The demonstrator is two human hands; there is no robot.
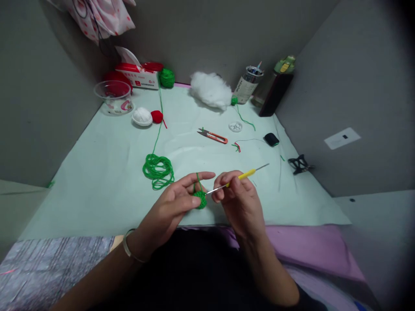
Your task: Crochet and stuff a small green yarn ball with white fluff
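Grey walls (201,34) hem the pale-green counter (106,181), white fluff (210,90) at twelve o'clock; left fingers (185,204) pinch round green crochet (201,201), right fingers (237,186) a yellow-handled hook (247,174).

1. On the table (106,172), the yarn coil (158,169) lies just left of the left hand (175,200).
2. The crochet piece (201,201) is in this hand, the hook (247,174) in the right hand (241,198).
3. Behind the hands lie the snips (214,137); the small dish (235,126) is to their right.
4. Farther behind, the stuffing (210,90) lies between the tissue box (144,79), on the left, and the pen holder (246,88), on the right.
5. The hair clip (300,164) lies near the right edge; whether it touches the partition (356,86), I cannot tell well.
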